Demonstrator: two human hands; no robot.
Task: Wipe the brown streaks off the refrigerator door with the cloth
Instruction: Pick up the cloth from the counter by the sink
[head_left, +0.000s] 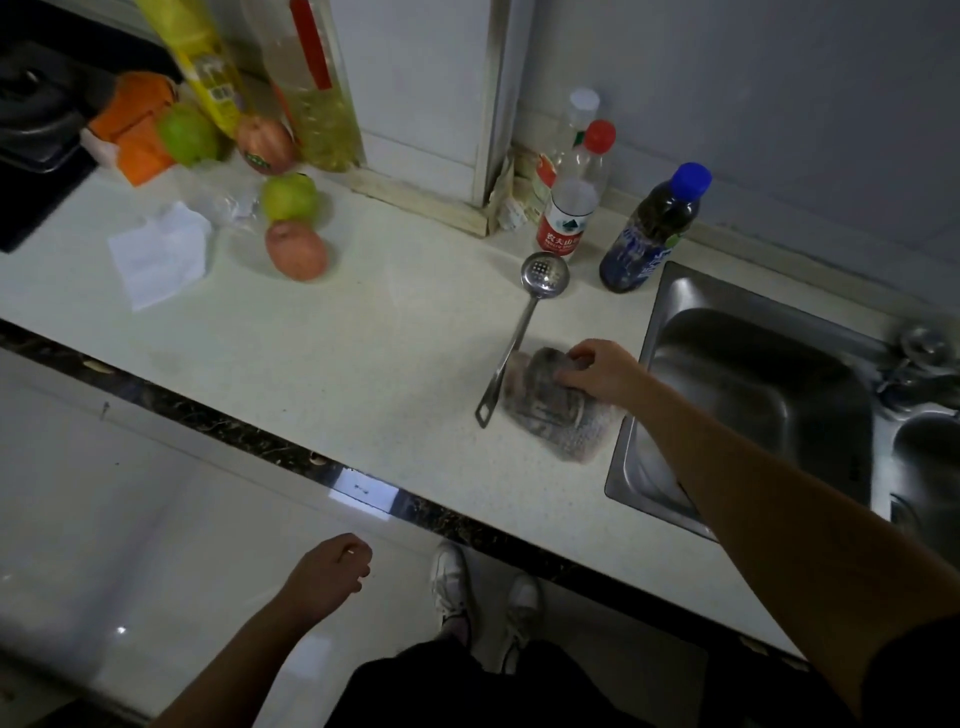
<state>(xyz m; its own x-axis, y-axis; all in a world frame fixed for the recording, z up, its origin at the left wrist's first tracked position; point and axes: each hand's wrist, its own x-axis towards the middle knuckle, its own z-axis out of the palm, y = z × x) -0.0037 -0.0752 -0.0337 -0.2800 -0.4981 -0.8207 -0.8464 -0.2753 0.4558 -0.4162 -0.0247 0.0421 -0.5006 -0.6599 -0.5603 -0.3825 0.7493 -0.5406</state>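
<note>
Beside the steel sink's rim (655, 312), I see my right hand (597, 370) grasping the one grey crumpled cloth (550, 410) on the pale table (363, 332); my left hand (327, 577) hangs loosely curled, holding nothing; four round fruits and three bottles stand well clear.

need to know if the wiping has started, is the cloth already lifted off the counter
No, the cloth lies flat on the counter beside the sink, with the right hand resting on its far end.

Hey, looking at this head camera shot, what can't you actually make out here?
- Refrigerator door and its brown streaks: not in the head view at all.
- Right hand grip on the cloth: the hand's back hides its fingertips.
- Tall yellow bottle: top cut off by the frame edge.
- Sink: far side cut off by the right edge.
- Left hand: loosely curled, holding nothing visible.
</note>
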